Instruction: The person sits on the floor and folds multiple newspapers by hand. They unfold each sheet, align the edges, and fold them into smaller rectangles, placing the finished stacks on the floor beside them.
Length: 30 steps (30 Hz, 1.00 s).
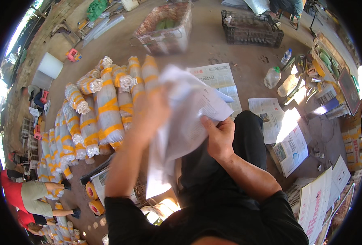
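Pinched between the thumb and fingers of my right hand [220,137] is the corner of a sheet of newspaper [187,122]. The sheet hangs loosely above my lap, its left side smeared by motion. My left hand [156,107] is blurred against that left side, so its finger grip is hidden. Beyond the sheet, an open newspaper [214,73] lies on the floor. On my left stand and lie several long bundles [107,107] in clear plastic, wound with orange tape.
A lined basket [168,33] and a black plastic crate [251,30] stand ahead. To my right are a newspaper stack [291,147], a plastic bottle [272,76] and a carton [315,199]. Orange tape rolls [92,191] sit at left. People in red [12,190] are farther left.
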### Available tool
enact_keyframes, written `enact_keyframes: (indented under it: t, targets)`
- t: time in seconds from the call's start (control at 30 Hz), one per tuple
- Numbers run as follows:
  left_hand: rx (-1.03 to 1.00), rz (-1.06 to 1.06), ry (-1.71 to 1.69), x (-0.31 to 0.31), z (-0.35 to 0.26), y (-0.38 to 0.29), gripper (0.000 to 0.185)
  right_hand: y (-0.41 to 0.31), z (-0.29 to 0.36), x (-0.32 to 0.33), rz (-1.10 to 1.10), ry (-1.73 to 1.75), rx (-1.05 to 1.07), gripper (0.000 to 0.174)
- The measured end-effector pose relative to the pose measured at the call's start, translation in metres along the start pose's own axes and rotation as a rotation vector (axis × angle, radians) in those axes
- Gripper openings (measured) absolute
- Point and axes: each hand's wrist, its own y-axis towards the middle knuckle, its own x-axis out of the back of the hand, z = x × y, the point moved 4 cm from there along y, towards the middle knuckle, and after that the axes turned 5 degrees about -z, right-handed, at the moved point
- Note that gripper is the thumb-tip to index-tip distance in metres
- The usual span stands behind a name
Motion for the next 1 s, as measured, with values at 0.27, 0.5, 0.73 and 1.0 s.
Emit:
enact_keyframes:
  t: [0.27,0.5,0.73,1.0]
  targets:
    - [0.122,-0.387,0.211,0.164,0.209,0.135,0.032,0.009,-0.048,0.042,-0.158,-0.068,-0.12,0.028]
    - [0.046,-0.776,0.412,0.328,0.119,0.1,0.038,0.077,-0.087,0.049,-0.205,-0.353,-0.232,0.023]
    - [-0.181,-0.937,0.568,0.363,0.057,0.015,0.032,0.111,0.006,-0.001,-0.151,-0.844,0.639,0.089]
    - [-0.446,-0.721,0.45,0.337,0.001,-0.083,0.045,0.12,0.049,-0.079,0.358,-0.953,0.914,0.039]
